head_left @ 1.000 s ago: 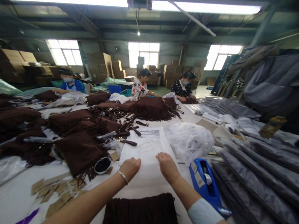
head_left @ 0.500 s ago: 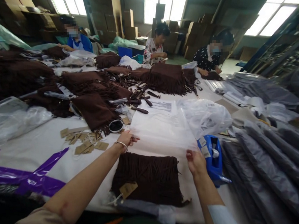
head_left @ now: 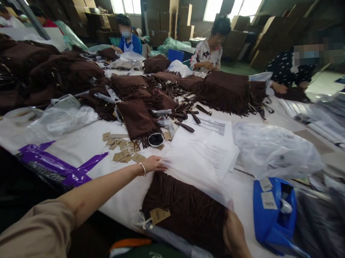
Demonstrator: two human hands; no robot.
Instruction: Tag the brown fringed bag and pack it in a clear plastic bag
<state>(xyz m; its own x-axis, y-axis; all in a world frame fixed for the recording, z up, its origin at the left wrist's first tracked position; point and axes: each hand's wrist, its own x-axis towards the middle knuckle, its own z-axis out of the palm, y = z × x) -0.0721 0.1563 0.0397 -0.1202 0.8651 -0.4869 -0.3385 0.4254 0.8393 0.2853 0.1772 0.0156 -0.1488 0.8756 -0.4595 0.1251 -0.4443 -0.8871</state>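
A dark brown fringed bag lies near the front edge of the table, with a tan tag on white string at its left end. My left hand, a bracelet at its wrist, pinches the edge of a clear plastic bag just above the brown bag's upper left corner. At the brown bag's right end is my right hand, wrapped round that side, its fingers partly behind the plastic. The plastic stretches between both hands along the fringed bag's far edge.
Tan tags, a small round dish and printed sheets lie beyond. A blue tape dispenser and crumpled plastic are at right. Brown bags are piled farther back; several people work behind them.
The view has turned right to left, showing more of the left side. My right hand has come down to the brown bag's right end, and the plastic's edge has dropped to the bag's far edge.
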